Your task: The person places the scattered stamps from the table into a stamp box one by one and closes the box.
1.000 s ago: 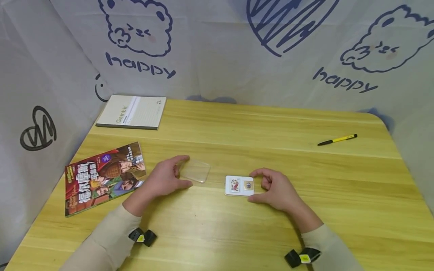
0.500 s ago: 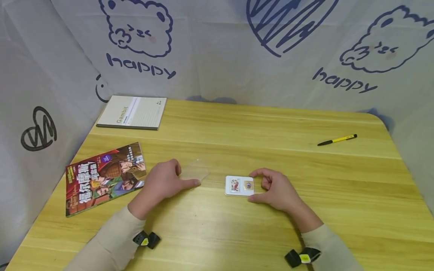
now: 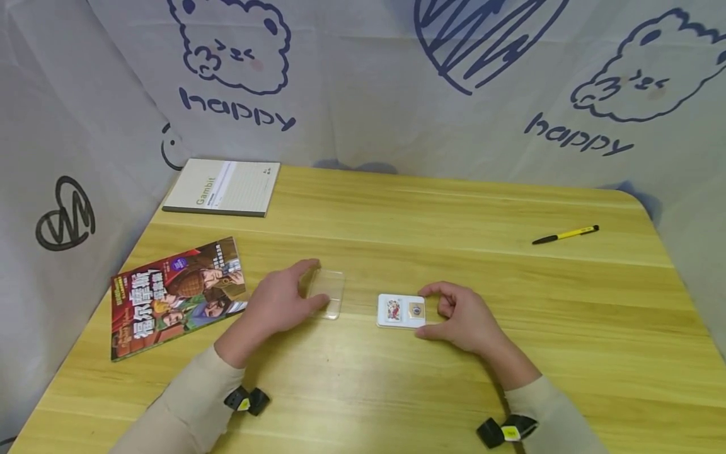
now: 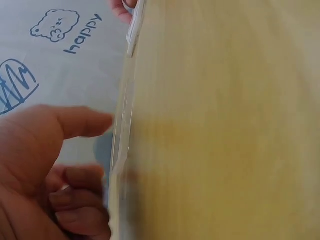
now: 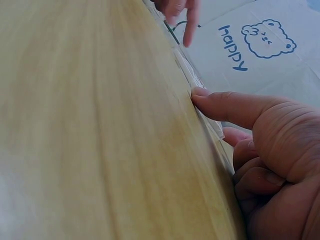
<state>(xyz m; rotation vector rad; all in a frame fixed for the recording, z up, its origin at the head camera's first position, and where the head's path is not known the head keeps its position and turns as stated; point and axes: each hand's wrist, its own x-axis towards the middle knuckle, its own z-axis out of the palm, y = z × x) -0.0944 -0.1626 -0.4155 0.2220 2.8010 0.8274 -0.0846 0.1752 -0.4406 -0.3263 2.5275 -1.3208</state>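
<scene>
Right hand [image 3: 466,316] pinches the case [image 3: 404,310], well off the surface's [image 3: 408,394] far edge; left hand [image 3: 280,297] spread at the lid [image 3: 333,287].

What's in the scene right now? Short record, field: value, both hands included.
left hand: thumb and fingers apart at the clear cover; contact unclear
right hand: pinches the right end of the flat white piece
gap: bare table between cover and white piece
left side: illustrated book, with "Gambit" notebook behind it
far right: yellow-black pen
backdrop: white cloth with "happy" drawings
</scene>
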